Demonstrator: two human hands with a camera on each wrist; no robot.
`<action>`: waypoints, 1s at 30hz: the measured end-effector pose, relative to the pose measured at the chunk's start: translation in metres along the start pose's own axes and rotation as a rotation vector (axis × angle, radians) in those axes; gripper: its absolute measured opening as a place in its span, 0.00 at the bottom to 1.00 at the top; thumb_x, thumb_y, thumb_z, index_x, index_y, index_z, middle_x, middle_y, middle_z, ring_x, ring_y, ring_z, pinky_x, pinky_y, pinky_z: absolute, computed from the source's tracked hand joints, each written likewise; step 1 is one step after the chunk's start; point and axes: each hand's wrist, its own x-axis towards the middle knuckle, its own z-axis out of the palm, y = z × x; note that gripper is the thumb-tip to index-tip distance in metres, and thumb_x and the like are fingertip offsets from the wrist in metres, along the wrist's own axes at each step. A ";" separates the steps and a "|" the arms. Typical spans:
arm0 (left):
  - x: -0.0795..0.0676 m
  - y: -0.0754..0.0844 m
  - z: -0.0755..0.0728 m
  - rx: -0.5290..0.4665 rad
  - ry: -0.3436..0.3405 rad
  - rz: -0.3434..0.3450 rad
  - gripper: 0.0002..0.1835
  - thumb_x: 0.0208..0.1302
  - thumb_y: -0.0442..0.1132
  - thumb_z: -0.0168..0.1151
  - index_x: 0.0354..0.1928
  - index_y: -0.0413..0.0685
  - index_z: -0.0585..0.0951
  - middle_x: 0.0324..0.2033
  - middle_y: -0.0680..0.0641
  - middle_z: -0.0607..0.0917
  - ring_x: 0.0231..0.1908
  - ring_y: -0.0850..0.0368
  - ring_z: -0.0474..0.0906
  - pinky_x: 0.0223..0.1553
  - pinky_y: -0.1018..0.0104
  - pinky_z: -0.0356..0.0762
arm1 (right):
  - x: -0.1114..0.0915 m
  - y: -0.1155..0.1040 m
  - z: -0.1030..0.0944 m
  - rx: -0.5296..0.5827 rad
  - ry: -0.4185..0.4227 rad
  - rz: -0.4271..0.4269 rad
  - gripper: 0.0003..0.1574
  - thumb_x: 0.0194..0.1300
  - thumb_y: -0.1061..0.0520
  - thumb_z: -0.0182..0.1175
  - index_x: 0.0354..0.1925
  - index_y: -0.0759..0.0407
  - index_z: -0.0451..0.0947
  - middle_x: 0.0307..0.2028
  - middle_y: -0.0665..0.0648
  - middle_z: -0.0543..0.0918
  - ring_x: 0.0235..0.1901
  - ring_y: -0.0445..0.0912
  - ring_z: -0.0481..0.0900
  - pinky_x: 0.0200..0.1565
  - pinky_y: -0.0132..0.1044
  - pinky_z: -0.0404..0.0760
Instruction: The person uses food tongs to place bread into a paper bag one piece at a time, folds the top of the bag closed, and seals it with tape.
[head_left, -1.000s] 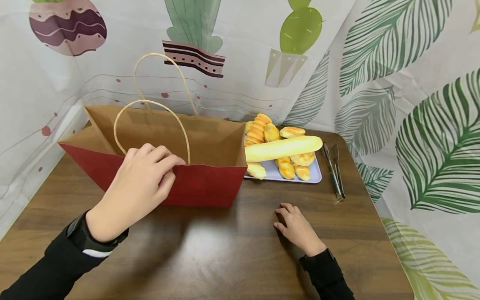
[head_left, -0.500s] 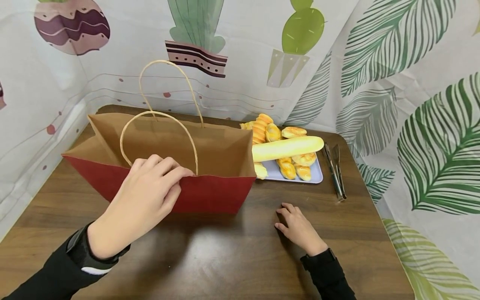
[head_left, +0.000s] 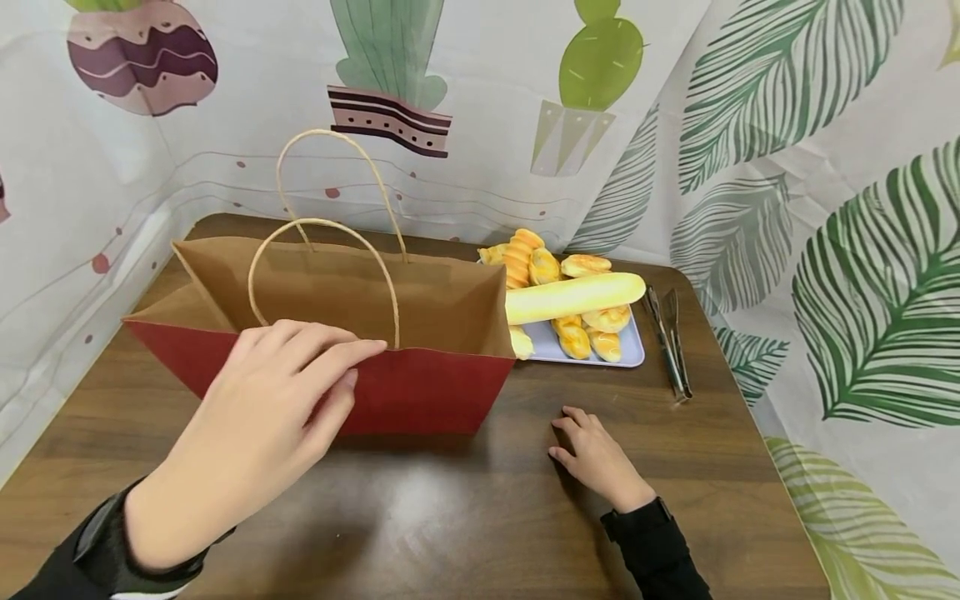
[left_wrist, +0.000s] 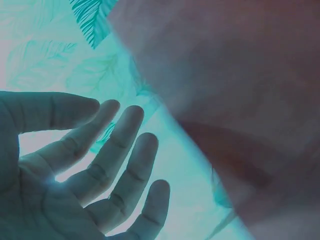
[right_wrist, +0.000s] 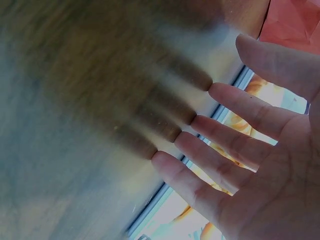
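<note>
A red paper bag [head_left: 427, 392], brown inside, stands upright on the table with its mouth wide and two cord handles [head_left: 392, 292] raised. My left hand [head_left: 255, 408] is in front of the bag's near side, close to the rim. In the left wrist view, the fingers of that hand [left_wrist: 112, 172] are loosely extended with nothing between them, and a gap shows between them and the bag. My right hand [head_left: 596, 458] rests its fingertips on the tabletop, right of the bag. Spread fingers and a bare palm [right_wrist: 280, 190] appear in the right wrist view.
Behind the bag's right end, a pale tray [head_left: 636, 348] carries several bread rolls [head_left: 572, 337] and a long baguette [head_left: 577, 297] across the top. Metal tongs [head_left: 667, 342] lie right of it. The brown table [head_left: 450, 517] meets a patterned cloth backdrop [head_left: 495, 100].
The bag has shifted slightly toward me and right. My left hand, earlier with fingers at the bag's rim, has drawn back a little and its fingers have straightened. My right hand has stayed put.
</note>
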 end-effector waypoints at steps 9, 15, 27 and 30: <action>0.001 -0.037 -0.028 -0.046 0.333 -0.075 0.16 0.75 0.40 0.56 0.49 0.45 0.92 0.34 0.48 0.91 0.35 0.54 0.83 0.47 0.77 0.70 | 0.001 0.000 0.000 0.003 0.008 -0.005 0.23 0.70 0.61 0.70 0.60 0.71 0.81 0.67 0.75 0.75 0.67 0.68 0.73 0.66 0.62 0.75; 0.011 -0.076 -0.049 -0.055 0.321 -0.325 0.15 0.73 0.37 0.61 0.54 0.43 0.91 0.41 0.55 0.91 0.45 0.78 0.76 0.49 0.82 0.67 | 0.000 0.000 0.000 -0.002 0.013 -0.006 0.24 0.70 0.61 0.70 0.60 0.72 0.81 0.67 0.75 0.75 0.67 0.68 0.73 0.66 0.62 0.75; 0.010 -0.121 -0.061 -0.027 -0.213 -0.671 0.29 0.74 0.43 0.66 0.71 0.38 0.76 0.70 0.24 0.70 0.70 0.23 0.61 0.69 0.24 0.51 | 0.001 0.000 0.003 -0.007 0.013 0.002 0.24 0.70 0.61 0.70 0.60 0.72 0.81 0.66 0.75 0.75 0.67 0.68 0.73 0.66 0.62 0.75; 0.004 -0.131 -0.063 -0.001 -0.304 -0.689 0.29 0.74 0.46 0.66 0.71 0.40 0.76 0.70 0.22 0.70 0.65 0.19 0.67 0.60 0.24 0.60 | 0.000 0.001 0.002 -0.009 0.015 -0.003 0.24 0.70 0.61 0.70 0.59 0.72 0.81 0.66 0.75 0.75 0.67 0.68 0.73 0.66 0.62 0.75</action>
